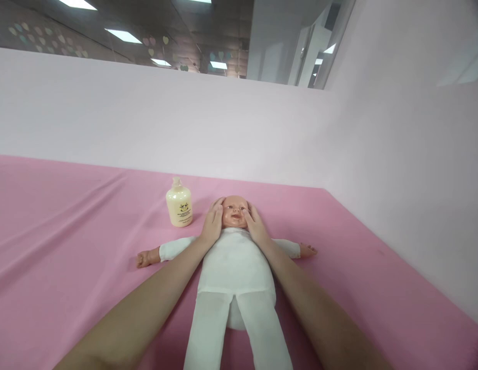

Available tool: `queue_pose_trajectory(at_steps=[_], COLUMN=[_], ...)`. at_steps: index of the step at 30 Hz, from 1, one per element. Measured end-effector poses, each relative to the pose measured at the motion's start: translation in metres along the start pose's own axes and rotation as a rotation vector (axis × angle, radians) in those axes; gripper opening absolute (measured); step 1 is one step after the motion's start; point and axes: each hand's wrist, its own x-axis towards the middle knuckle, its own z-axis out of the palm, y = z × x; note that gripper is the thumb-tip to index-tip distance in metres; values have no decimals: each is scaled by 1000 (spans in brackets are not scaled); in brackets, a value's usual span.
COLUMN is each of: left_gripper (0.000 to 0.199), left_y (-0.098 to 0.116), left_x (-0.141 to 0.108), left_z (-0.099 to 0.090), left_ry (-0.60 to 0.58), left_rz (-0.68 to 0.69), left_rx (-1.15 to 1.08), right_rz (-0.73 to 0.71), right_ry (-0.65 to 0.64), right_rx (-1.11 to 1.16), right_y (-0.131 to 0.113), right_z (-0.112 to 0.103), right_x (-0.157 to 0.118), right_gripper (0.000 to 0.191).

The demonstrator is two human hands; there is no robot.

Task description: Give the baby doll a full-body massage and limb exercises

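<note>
On the pink cloth-covered table (69, 241) a baby doll in a white soft-bodied suit (235, 267) lies face up, its plastic head pointing away from me and its white legs running toward my body. I take the doll as my landmark for everything else.

My left hand (213, 224) lies flat against the left side of the doll's head, fingers spread open and curved over the temple and cheek; it cups the head without closing round it. My right hand (255, 223) does the same on the other side of the head, palm open, fingers laid along the cheek and thumb near the face. Both hands touch the head, and both forearms run alongside the doll's torso, one on each flank (they cover part of its shoulders).

The doll's arms stretch out sideways, sleeves white, with bare plastic hands resting on the cloth well clear of my own.

Just beyond the doll's head and to its left stands a cream-coloured plastic bottle with a narrow neck and a small dark printed label (179, 203). It is upright, near my left hand but not touching it or the doll.

Behind the doll's head, past the table's far edge, rises a pale pink partition wall (185, 118), which turns a corner and continues along the doll's right side.
</note>
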Motion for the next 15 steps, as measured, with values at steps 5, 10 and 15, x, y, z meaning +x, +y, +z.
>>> queue_pose_trajectory(at_steps=[5,10,15], left_gripper=[53,52,81], left_y=[1,0,-3], left_x=[1,1,0], left_z=[-1,-1,1], left_ry=[-15,-40,-96], left_rz=[-6,10,65], left_rx=[16,46,156], right_rz=[8,18,43], right_ry=[-16,-16,85], right_rx=[-20,-27,-47], right_y=[0,-3,1], right_z=[0,1,2], right_x=[-1,-2,1], right_gripper=[64,65,70])
